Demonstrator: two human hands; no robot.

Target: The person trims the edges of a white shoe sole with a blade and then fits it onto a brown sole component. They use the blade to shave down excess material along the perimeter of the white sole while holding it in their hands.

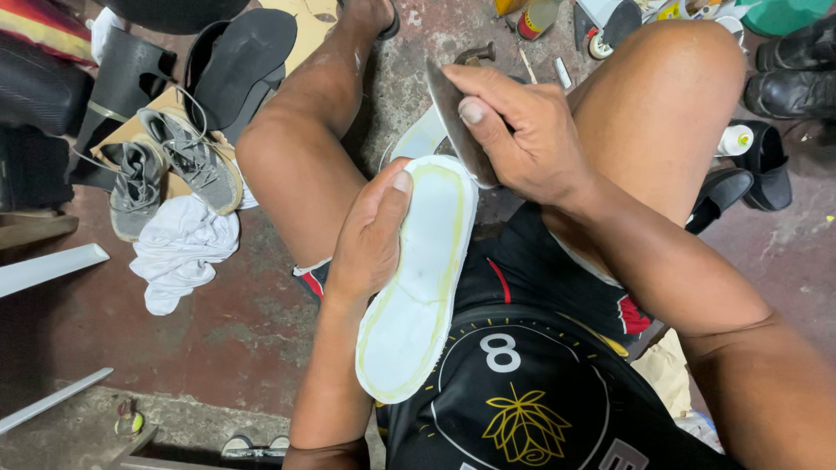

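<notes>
sole (418,287) gripped by left hand (370,235) | right hand (522,139) pinching blade (457,117) at toe edge

Sole (418,287) on lap between knees; sneakers (170,170) left on floor, above cloth (178,248).

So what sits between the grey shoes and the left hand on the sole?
In the head view, the person's bare left thigh lies between the grey shoes and the left hand holding the white sole.
</notes>
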